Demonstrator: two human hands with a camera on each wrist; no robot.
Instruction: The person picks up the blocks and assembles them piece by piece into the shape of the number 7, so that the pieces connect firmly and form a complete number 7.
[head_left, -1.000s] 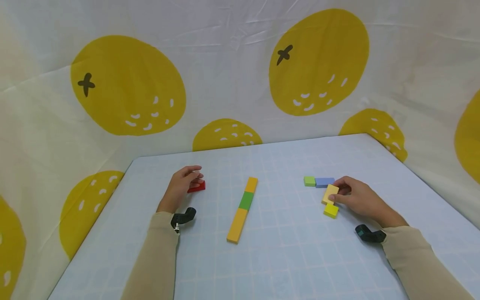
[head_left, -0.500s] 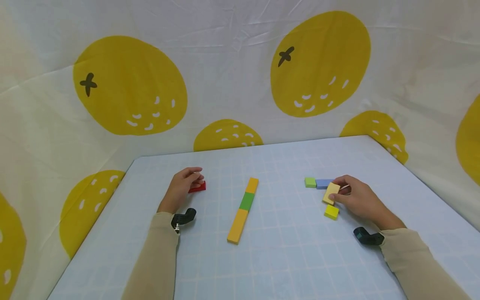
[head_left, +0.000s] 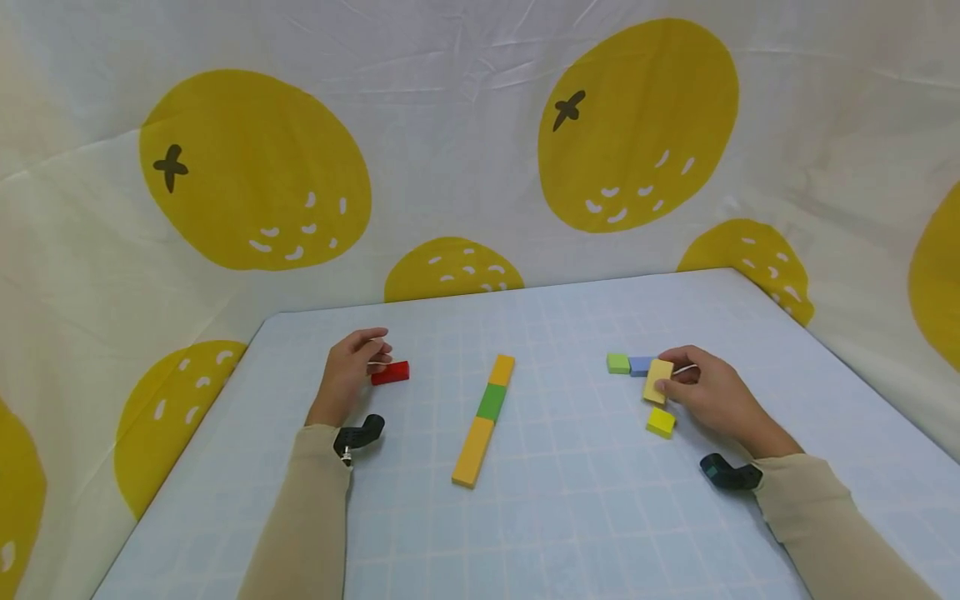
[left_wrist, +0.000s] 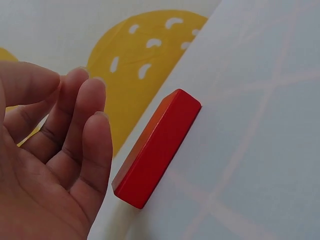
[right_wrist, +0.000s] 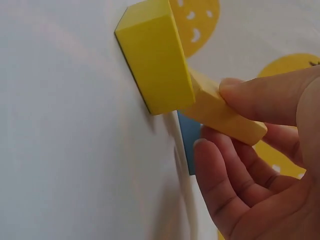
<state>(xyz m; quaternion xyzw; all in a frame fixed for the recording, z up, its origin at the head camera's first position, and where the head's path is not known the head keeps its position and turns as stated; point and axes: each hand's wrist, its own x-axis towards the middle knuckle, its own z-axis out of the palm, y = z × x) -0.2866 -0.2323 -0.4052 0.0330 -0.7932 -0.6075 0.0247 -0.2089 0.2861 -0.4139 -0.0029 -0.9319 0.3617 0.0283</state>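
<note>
Right hand (head_left: 712, 392): fingers (right_wrist: 212, 177) grasp 1 cream block (head_left: 657, 383), yellow block (head_left: 661, 422) near, blue block (head_left: 641, 366) far. Left hand (head_left: 345, 375): fingers released beside red block (head_left: 392, 373). 3-block row (head_left: 491, 403) between.

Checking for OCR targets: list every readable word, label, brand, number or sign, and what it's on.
None: no readable text in any view.
Red block, yellow block, pale yellow block: no lettering on visible faces.
Dark crosses on the backdrop: printed pattern, not text.
Black wrist devices: any marking too small to read.
</note>
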